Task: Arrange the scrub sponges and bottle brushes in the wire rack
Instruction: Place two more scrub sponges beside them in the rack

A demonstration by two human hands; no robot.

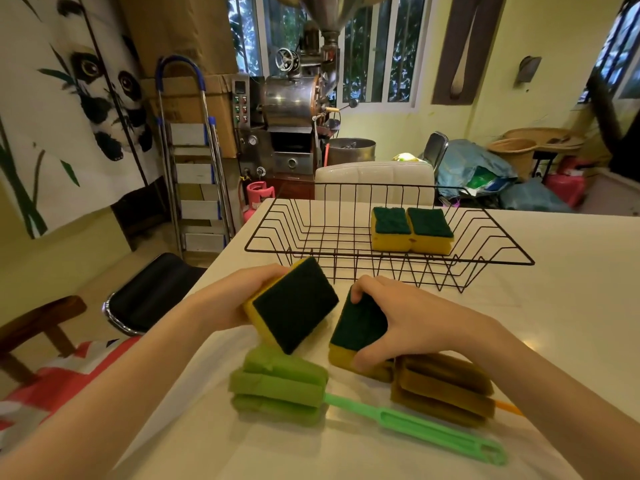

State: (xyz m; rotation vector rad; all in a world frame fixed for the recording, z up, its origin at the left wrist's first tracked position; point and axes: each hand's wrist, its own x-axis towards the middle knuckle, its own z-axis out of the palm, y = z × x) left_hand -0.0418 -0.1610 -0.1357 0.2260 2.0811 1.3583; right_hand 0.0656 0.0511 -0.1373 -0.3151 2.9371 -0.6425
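A black wire rack (277, 249) stands on the white table, with two yellow-and-green scrub sponges (412, 227) lying side by side in its right half. My left hand (239, 299) grips a third scrub sponge (294, 304) just in front of the rack, tilted, green side up. My right hand (412, 317) holds a fourth sponge (356, 327) beside it. Close to me lie a green bottle brush (280, 386) with a long green handle and a brown bottle brush (443, 388) with an orange handle, partly under my right forearm.
The white table (571, 306) has its left edge running close to the rack and brushes. A black stool (149, 292) and a wooden chair (38, 320) stand to the left below the table. A white chair back (374, 178) rises behind the rack.
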